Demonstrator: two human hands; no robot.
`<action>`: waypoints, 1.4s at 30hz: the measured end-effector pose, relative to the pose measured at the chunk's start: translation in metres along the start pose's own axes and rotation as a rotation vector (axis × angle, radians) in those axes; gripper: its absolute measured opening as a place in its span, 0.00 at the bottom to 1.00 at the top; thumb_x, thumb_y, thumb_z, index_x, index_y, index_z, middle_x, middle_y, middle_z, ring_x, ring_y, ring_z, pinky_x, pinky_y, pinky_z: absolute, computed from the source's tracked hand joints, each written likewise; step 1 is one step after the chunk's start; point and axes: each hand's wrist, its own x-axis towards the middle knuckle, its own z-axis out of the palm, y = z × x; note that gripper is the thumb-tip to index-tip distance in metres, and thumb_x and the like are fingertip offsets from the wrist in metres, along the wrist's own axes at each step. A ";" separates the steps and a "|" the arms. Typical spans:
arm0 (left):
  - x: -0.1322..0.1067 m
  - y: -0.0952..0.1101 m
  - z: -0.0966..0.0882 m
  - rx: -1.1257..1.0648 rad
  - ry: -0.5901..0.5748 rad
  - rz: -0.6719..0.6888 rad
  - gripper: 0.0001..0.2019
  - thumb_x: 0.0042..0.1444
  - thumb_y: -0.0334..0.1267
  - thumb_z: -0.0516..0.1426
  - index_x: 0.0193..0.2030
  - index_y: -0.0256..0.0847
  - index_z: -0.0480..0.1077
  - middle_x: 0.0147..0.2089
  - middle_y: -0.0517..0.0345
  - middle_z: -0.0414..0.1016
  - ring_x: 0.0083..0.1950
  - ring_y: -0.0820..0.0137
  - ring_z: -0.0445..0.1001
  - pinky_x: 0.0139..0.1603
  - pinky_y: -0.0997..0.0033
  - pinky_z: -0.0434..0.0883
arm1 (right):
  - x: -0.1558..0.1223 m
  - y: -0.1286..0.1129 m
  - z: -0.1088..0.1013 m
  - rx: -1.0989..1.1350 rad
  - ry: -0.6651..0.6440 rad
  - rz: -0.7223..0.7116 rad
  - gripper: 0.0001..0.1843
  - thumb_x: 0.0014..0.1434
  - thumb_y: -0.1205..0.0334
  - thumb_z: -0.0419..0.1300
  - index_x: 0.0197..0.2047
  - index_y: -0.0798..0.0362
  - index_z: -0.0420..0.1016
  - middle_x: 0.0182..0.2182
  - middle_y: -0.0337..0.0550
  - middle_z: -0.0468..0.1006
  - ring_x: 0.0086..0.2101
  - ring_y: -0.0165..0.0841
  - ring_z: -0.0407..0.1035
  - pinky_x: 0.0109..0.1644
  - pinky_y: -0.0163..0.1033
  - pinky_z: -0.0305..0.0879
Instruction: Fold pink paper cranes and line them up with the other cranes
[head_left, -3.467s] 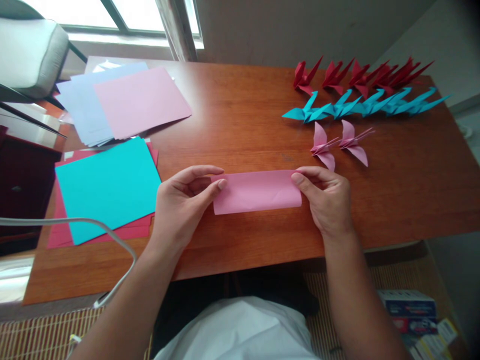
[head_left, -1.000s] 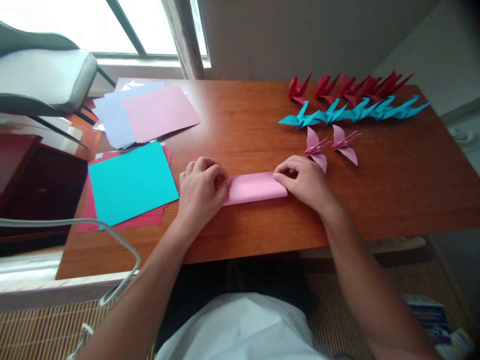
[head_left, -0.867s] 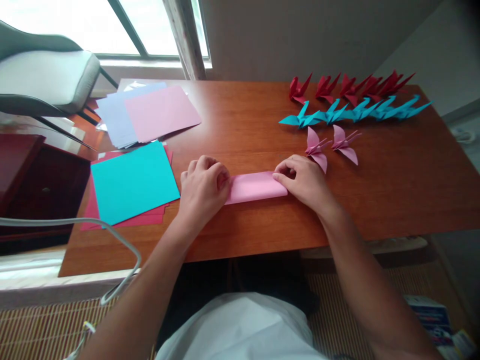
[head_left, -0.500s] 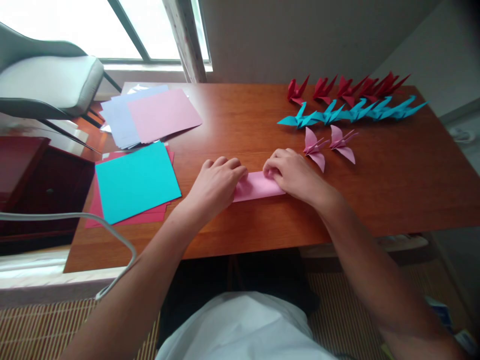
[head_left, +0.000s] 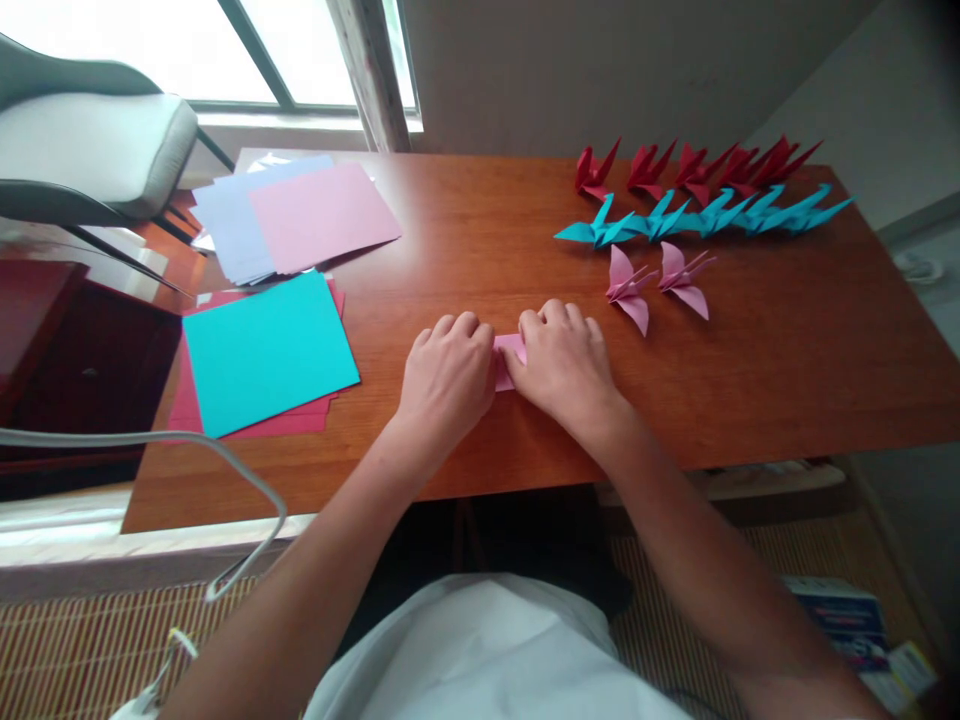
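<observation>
A folded piece of pink paper [head_left: 510,372] lies on the wooden table between my hands, mostly covered by them. My left hand [head_left: 452,365] is closed on its left part, with the fingers curled and the thumb hidden. My right hand [head_left: 566,360] has curled fingers over the right part, and its thumb presses on the paper near the middle. Two pink paper cranes, the nearer one [head_left: 628,290] and another [head_left: 684,280], sit beyond my right hand. Behind them stand a row of blue paper cranes [head_left: 600,228] and a row of red paper cranes [head_left: 596,172].
On the left of the table [head_left: 480,240] are a turquoise sheet [head_left: 270,352] over red sheets [head_left: 187,400], and a pink sheet [head_left: 326,217] over pale lilac sheets [head_left: 232,235]. A white cable [head_left: 247,470] hangs by the left edge. A chair [head_left: 90,150] stands at far left.
My hands have come closer together; the right one moved left along the pink paper. Less of the paper shows between them. The view has shifted slightly.
</observation>
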 end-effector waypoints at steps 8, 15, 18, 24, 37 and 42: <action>-0.015 0.013 0.001 0.033 0.038 -0.045 0.07 0.66 0.35 0.52 0.44 0.40 0.71 0.48 0.47 0.76 0.50 0.54 0.74 0.45 0.55 0.69 | -0.027 -0.014 0.010 -0.001 0.074 0.054 0.14 0.68 0.58 0.55 0.51 0.57 0.71 0.53 0.61 0.73 0.52 0.50 0.65 0.52 0.52 0.61; -0.025 0.017 0.002 0.003 0.053 -0.010 0.11 0.65 0.38 0.52 0.48 0.37 0.71 0.51 0.42 0.74 0.54 0.51 0.72 0.50 0.53 0.68 | -0.041 -0.011 0.024 0.037 0.168 -0.009 0.21 0.66 0.62 0.54 0.59 0.62 0.68 0.59 0.63 0.71 0.56 0.52 0.62 0.59 0.54 0.57; -0.028 0.017 0.003 -0.023 0.043 0.011 0.13 0.66 0.37 0.50 0.51 0.35 0.71 0.54 0.39 0.74 0.56 0.49 0.71 0.53 0.51 0.68 | -0.043 -0.008 0.026 0.053 0.163 -0.030 0.23 0.66 0.62 0.53 0.61 0.62 0.68 0.61 0.64 0.70 0.57 0.52 0.62 0.61 0.54 0.56; -0.029 0.017 0.002 -0.029 0.032 0.020 0.14 0.65 0.36 0.50 0.54 0.35 0.71 0.55 0.37 0.74 0.57 0.48 0.71 0.54 0.50 0.68 | -0.044 0.003 0.024 0.085 0.161 -0.081 0.23 0.65 0.61 0.55 0.62 0.60 0.68 0.61 0.62 0.70 0.58 0.52 0.61 0.62 0.56 0.56; -0.029 0.018 0.003 0.003 0.033 0.011 0.14 0.64 0.35 0.50 0.54 0.34 0.70 0.56 0.36 0.73 0.56 0.48 0.70 0.54 0.51 0.67 | -0.073 0.071 0.020 0.060 0.273 -0.018 0.18 0.65 0.71 0.52 0.56 0.57 0.74 0.52 0.57 0.76 0.52 0.48 0.67 0.57 0.51 0.66; -0.028 0.021 0.001 0.018 0.039 0.009 0.14 0.64 0.36 0.51 0.53 0.36 0.69 0.56 0.37 0.73 0.56 0.49 0.70 0.53 0.51 0.67 | -0.056 0.036 0.022 0.225 0.268 -0.245 0.17 0.69 0.71 0.50 0.54 0.54 0.76 0.50 0.52 0.77 0.51 0.43 0.67 0.57 0.47 0.64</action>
